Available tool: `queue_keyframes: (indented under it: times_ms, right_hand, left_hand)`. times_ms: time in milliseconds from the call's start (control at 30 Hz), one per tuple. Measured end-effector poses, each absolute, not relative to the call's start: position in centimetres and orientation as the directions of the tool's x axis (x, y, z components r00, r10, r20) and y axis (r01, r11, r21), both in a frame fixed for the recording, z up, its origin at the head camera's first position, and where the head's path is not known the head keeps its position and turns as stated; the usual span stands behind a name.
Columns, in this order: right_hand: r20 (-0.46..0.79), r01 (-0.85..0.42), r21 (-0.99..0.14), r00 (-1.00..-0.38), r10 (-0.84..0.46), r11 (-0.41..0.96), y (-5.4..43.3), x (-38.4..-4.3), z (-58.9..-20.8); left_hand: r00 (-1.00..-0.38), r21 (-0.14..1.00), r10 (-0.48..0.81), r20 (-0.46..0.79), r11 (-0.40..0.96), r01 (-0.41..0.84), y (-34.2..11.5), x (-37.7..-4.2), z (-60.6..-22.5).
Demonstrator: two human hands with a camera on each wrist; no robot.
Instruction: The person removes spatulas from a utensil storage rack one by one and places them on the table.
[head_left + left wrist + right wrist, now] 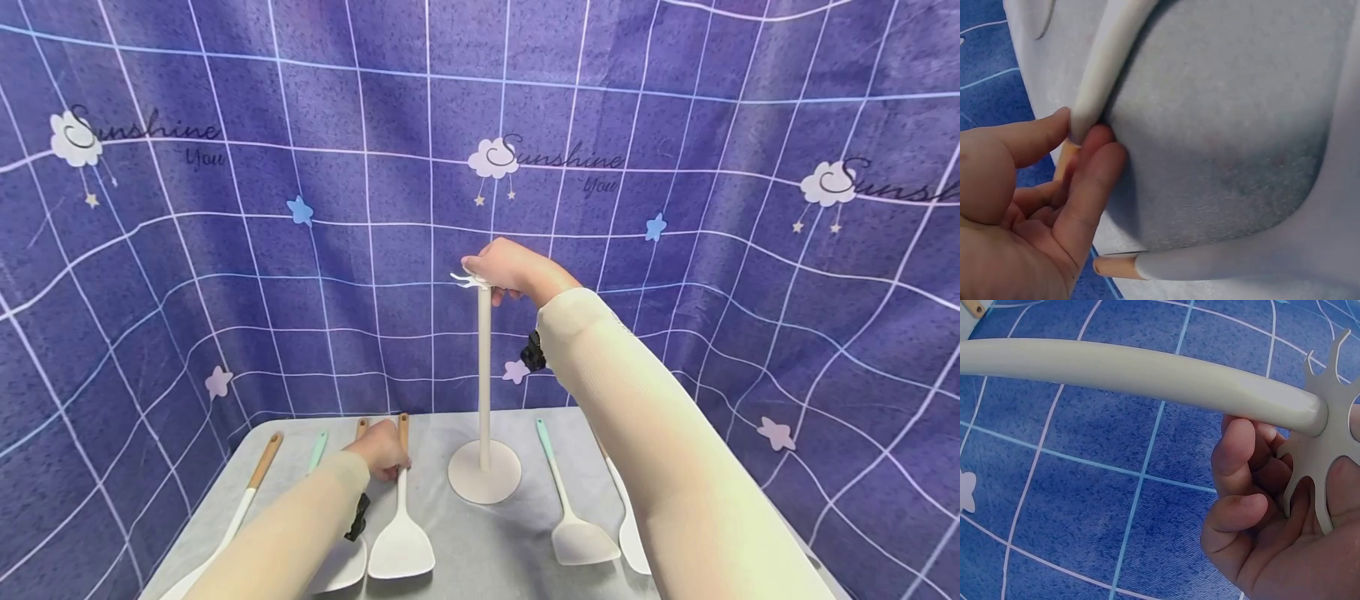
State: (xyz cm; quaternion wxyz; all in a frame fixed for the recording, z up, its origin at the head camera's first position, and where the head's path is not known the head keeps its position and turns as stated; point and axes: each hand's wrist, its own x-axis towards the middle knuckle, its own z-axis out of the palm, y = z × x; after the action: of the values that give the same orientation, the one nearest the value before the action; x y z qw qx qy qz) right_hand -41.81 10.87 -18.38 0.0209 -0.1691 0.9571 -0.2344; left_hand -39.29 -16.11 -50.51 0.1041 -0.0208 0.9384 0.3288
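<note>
My left hand [384, 450] pinches a white spatula [402, 548] with a wooden handle, which lies on the grey tabletop with its blade towards me. In the left wrist view, thumb and fingertips meet around its pale shaft [1105, 69], just where the wood begins. At the centre stands a white utensil stand [484, 375], upright on a round base [484, 492]. My right hand [517, 268] holds its top from above. The right wrist view has the fingers curled about the hooked crown [1322, 447], close under it beside the pole [1147, 372].
Left of the pinched spatula lie a wooden-handled utensil [264, 458], a mint-handled one [318, 448] and another partly under my forearm. To the right are a mint-handled spatula [583, 540] and a white utensil [633, 542] partly behind my sleeve. A blue grid curtain [390, 200] hangs behind.
</note>
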Motion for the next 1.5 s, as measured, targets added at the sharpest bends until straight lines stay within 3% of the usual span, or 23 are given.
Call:
queue_keyframes:
  times_ms: [333, 500, 767, 1067, 1500]
  right_hand:
    - [0.068, -0.316, -0.433, -0.945, -0.319, 0.844, 10.9, -41.9, -18.4]
    - [0.106, -0.323, -0.454, -0.945, -0.310, 0.830, 10.6, -41.7, -18.5]
    - [0.126, -0.336, -0.503, -0.940, -0.317, 0.796, 11.1, -41.8, -18.4]
    - [0.145, -0.377, -0.489, -0.924, -0.353, 0.786, 12.6, -40.9, -17.2]
    - [0.432, -0.548, -0.407, -0.821, -0.374, 0.731, 16.3, -36.1, -19.6]
  left_hand:
    - [-0.970, 0.615, 0.062, -0.237, 0.782, -0.100, -16.4, -39.3, -49.1]
    - [-0.997, 0.642, 0.077, -0.006, 0.764, 0.056, -17.1, -39.7, -47.3]
    - [-0.962, 0.598, 0.103, 0.255, 0.764, 0.241, -18.6, -39.4, -42.8]
    - [-0.894, 0.573, 0.074, 0.442, 0.744, 0.345, -20.3, -36.3, -39.2]
    - [-0.696, 0.378, 0.193, 0.691, 0.725, 0.576, -19.0, -31.6, -36.5]
